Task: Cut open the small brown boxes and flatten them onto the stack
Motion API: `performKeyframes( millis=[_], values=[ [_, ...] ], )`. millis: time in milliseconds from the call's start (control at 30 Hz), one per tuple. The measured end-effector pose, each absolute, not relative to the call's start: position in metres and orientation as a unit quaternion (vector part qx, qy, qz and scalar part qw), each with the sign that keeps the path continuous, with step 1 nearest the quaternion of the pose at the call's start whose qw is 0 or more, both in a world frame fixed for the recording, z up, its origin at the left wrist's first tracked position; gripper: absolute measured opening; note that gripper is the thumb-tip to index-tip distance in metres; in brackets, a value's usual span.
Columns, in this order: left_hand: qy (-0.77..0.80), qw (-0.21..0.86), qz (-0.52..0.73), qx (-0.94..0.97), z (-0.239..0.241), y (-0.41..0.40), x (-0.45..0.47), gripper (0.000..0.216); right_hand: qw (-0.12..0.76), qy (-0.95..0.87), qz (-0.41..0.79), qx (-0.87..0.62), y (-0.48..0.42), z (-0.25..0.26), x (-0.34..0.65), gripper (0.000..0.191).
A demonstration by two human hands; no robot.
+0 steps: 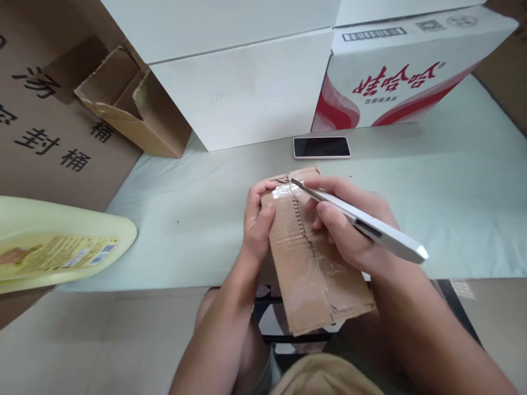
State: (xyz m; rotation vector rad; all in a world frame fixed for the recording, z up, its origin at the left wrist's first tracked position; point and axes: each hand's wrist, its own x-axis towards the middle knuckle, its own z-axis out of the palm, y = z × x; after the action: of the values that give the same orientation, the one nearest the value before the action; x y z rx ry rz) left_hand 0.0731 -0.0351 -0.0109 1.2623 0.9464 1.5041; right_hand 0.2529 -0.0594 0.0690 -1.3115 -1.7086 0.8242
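A small taped cardboard box (313,263) is held over the near edge of a pale green table (189,219). My left hand (257,222) is closed round the box's left side near its far end. My right hand (349,225) is closed on a white utility knife (366,222), whose blade tip rests on the clear tape at the box's far end. A ragged cut runs along the box's middle seam.
A phone (321,147) lies face up beyond the box. Large white boxes (247,82) and a red-and-white carton (403,66) stand at the back. An open brown carton (132,104) and printed cardboard (45,120) are at the left, with a yellow bottle (57,247) lying near.
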Motion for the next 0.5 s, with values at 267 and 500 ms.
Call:
performKeyframes(
  millis=[267,500],
  values=[
    [0.386,0.441,0.607,0.537,-0.0107,-0.0314,0.07,0.036,0.388,-0.681,0.246,-0.571,-0.0635,0.0718,0.2415,0.024],
    [0.389,0.418,0.591,0.57,-0.0138,-0.0304,0.0663,0.037,0.358,-0.718,0.215,-0.557,-0.0622,0.0731,0.2438,0.031]
  ],
)
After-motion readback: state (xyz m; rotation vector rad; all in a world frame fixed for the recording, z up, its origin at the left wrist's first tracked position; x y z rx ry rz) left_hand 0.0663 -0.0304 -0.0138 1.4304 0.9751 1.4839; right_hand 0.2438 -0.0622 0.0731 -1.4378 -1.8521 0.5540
